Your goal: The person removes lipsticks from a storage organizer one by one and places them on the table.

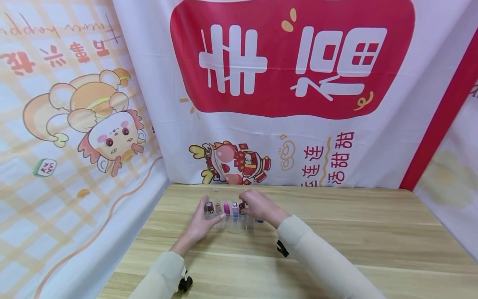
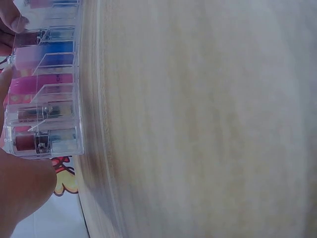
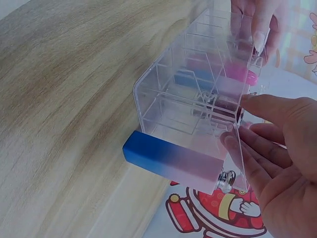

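Observation:
A clear plastic lipstick organizer stands near the table's back edge with several lipsticks in its slots. My left hand grips its left end, thumb along the front and fingers round the side. At the right end, my right hand pinches a dark lipstick seated in a slot; some fingertips are hidden behind the clear wall. Left of that tube are a pink-and-blue lipstick, a bright pink one and brownish ones. Another blue-and-pink lipstick stands outside, beside the organizer's right end.
The wood-grain table spreads to the front and right. Behind it hangs a white printed cloth with a red panel. A checked cloth borders the left side.

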{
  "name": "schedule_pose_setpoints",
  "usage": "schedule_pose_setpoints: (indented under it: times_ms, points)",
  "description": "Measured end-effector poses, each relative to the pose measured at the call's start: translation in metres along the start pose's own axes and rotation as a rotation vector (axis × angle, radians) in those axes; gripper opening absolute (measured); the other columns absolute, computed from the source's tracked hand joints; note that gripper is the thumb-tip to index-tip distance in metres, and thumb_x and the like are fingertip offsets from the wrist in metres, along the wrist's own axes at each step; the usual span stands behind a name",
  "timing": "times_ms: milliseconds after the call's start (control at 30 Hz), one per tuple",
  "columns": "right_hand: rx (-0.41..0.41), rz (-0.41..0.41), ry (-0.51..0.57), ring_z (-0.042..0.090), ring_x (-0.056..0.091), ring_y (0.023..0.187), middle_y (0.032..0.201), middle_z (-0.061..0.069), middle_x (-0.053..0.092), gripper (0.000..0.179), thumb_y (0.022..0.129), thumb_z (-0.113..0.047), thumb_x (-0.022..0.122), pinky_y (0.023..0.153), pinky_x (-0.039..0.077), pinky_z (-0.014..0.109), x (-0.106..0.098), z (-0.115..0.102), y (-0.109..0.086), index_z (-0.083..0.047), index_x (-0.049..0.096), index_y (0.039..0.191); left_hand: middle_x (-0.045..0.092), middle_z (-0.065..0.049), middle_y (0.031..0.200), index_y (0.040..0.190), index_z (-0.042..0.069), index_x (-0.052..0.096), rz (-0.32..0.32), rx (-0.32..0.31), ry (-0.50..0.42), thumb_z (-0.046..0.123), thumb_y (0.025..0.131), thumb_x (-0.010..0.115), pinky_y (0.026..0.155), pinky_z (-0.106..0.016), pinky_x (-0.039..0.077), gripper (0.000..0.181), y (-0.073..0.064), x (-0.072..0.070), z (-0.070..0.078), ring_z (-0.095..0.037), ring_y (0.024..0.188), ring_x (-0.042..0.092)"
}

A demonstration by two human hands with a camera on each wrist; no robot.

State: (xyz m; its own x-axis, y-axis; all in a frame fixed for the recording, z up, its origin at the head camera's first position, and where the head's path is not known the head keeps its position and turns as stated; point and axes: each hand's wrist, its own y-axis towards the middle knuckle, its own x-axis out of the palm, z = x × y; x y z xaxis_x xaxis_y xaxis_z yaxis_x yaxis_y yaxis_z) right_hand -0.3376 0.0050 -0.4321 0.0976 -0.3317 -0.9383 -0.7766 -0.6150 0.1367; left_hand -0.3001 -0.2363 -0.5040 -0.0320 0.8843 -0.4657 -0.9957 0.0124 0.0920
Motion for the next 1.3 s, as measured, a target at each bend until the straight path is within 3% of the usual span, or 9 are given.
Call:
schedule_pose_setpoints:
  times_ms: [333, 667, 900, 1300]
  points:
    - [0.057, 0.032, 0.047, 0.011, 0.062, 0.08, 0.095, 0.002, 0.074, 0.019, 0.09, -0.012, 0.08, 0.078, 0.058, 0.028, 0.003, 0.002, 0.003, -0.009, 0.076, 0.108, 0.019, -0.014, 0.169, 0.165, 0.017, 0.008, -0.002, 0.001, 0.004, 0.039, 0.085, 0.083, 0.125, -0.055, 0.017, 0.112, 0.0, 0.0, 0.002, -0.038, 0.154, 0.02]
    - [0.083, 0.067, 0.106, 0.01, 0.065, 0.086, 0.097, -0.001, 0.074, 0.026, 0.089, -0.015, 0.081, 0.082, 0.059, 0.029, 0.01, 0.008, 0.004, -0.011, 0.075, 0.113, 0.018, -0.015, 0.169, 0.165, 0.015, 0.008, -0.001, -0.003, 0.004, 0.041, 0.084, 0.083, 0.125, -0.056, 0.017, 0.113, 0.0, 0.001, 0.0, -0.039, 0.154, 0.02]
    - [0.112, 0.106, 0.213, 0.009, 0.066, 0.086, 0.097, -0.001, 0.074, 0.027, 0.086, -0.015, 0.083, 0.082, 0.059, 0.029, 0.012, 0.009, 0.0, -0.013, 0.075, 0.112, 0.019, -0.015, 0.169, 0.165, 0.015, 0.009, 0.0, -0.009, 0.001, 0.042, 0.083, 0.084, 0.125, -0.056, 0.017, 0.115, -0.003, 0.001, 0.001, -0.038, 0.154, 0.02]
    - [0.074, 0.191, 0.338, 0.012, 0.07, 0.094, 0.105, 0.001, 0.075, 0.028, 0.09, -0.013, 0.08, 0.085, 0.061, 0.028, 0.013, 0.009, -0.005, -0.011, 0.073, 0.117, 0.019, -0.015, 0.169, 0.165, 0.015, 0.009, 0.004, -0.012, 0.009, 0.043, 0.084, 0.083, 0.125, -0.057, 0.017, 0.114, -0.004, 0.001, 0.003, -0.039, 0.154, 0.02]
